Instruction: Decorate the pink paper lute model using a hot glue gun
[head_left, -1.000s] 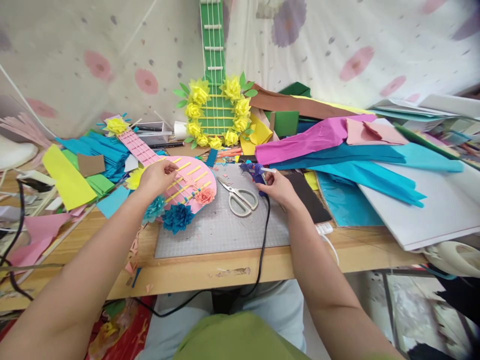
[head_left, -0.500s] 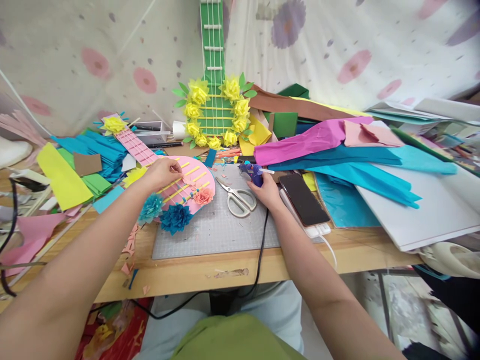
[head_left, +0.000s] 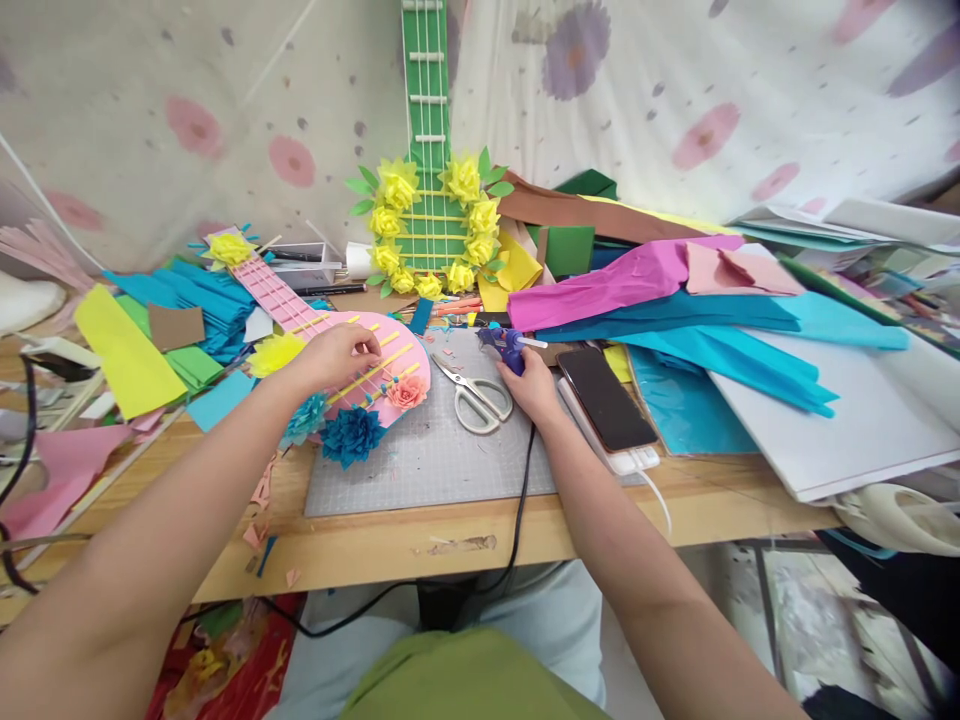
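Note:
My left hand (head_left: 339, 358) is over the body of a pink paper guitar (head_left: 417, 352), its fingers pinched together near the yellow strips. Whatever is between those fingertips is too small to make out. Blue paper flowers (head_left: 351, 436) and a coral paper flower (head_left: 407, 392) decorate the guitar's near edge, and a yellow flower (head_left: 274, 352) is partly behind my left wrist. My right hand (head_left: 531, 385) grips a blue-purple glue gun (head_left: 510, 350), a white glue stick poking from its back. Scissors (head_left: 480, 400) lie between the guitar and my right hand.
A grey cutting mat (head_left: 420, 480) lies under the guitar and scissors. Behind stands a green paper guitar (head_left: 429, 225) with yellow flowers. To the right are a phone (head_left: 606, 398), coloured crepe paper (head_left: 622, 285) and white sheets. The glue gun's black cord (head_left: 523, 490) drops over the table edge.
My left hand has shifted slightly to the right and down over the pink guitar, its fingers still pinched. My right hand and the glue gun have stayed nearly in place.

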